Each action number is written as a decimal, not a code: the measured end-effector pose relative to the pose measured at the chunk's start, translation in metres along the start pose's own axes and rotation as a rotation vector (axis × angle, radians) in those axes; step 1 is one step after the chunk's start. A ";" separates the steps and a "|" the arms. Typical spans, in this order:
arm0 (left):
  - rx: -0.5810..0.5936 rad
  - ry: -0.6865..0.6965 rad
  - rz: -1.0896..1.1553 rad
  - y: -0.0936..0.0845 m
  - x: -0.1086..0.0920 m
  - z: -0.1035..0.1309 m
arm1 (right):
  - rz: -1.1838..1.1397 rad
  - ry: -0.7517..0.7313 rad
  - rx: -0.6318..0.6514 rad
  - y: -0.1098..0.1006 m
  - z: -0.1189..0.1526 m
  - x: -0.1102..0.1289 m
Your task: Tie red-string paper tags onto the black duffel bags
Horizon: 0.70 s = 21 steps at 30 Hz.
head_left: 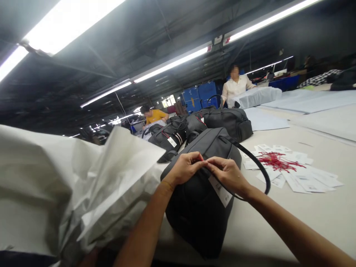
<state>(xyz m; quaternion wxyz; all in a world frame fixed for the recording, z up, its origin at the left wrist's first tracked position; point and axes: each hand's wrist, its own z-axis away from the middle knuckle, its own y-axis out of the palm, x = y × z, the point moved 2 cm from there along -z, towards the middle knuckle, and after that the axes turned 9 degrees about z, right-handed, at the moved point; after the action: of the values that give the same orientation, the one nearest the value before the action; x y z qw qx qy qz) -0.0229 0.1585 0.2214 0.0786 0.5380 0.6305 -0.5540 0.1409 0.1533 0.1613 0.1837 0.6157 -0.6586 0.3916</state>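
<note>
Two bare hands met over a dark grey, smooth-surfaced bag (197, 202) with a long black handle (263, 172), which lay on a broad cream table (280, 226) near the person. The left hand (185, 167) was closed in a pinch, its thumb and fingertips gripping a bit of red cord (201, 157). The right hand (228, 174) pinched too, its fingertips touching the left's; what it gripped was too small to tell. A white rectangular printed tag (221, 191) rested against the bag, just below the right hand.

Taking the bag as the centre of the dial, a fanned heap of white printed tags (308, 181) with tangled red cords (278, 161) lay at three o'clock, and large pale flat sheets (314, 100) spread towards two. Crumpled off-white sheeting (30, 185) bulged at nine o'clock. More dark bags (226, 120) crowded the surface at twelve.

Past them, a person in a cream shirt (236, 89) stood at one o'clock and a person in yellow (155, 115) leaned at eleven, with tall blue panels (200, 96) between. Long bright strip lights (172, 63) ran aslant beneath a dark roof (105, 40).
</note>
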 end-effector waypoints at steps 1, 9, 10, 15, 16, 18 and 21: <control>0.001 0.014 -0.041 0.000 0.000 0.000 | -0.003 -0.005 -0.006 0.001 0.000 -0.001; -0.024 -0.051 0.008 -0.003 -0.001 0.002 | -0.058 -0.020 0.031 0.008 0.002 -0.007; -0.041 -0.076 0.042 -0.003 0.000 0.003 | -0.054 -0.014 0.027 0.009 0.001 -0.007; -0.124 -0.179 0.175 -0.004 0.007 0.006 | -0.074 -0.001 -0.008 0.017 0.001 -0.008; -0.131 -0.190 0.195 -0.004 0.008 0.007 | -0.076 -0.002 -0.013 0.017 0.002 -0.009; -0.137 -0.199 0.233 -0.002 0.009 0.008 | -0.077 -0.002 -0.022 0.017 0.005 -0.010; -0.131 -0.199 0.283 0.001 0.009 0.009 | -0.084 -0.009 -0.022 0.016 0.010 -0.011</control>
<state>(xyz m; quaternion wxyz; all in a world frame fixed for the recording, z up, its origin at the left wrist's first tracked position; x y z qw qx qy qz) -0.0303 0.1561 0.2109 0.2524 0.5576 0.5724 -0.5456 0.1299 0.1518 0.1422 0.2040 0.6427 -0.6371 0.3734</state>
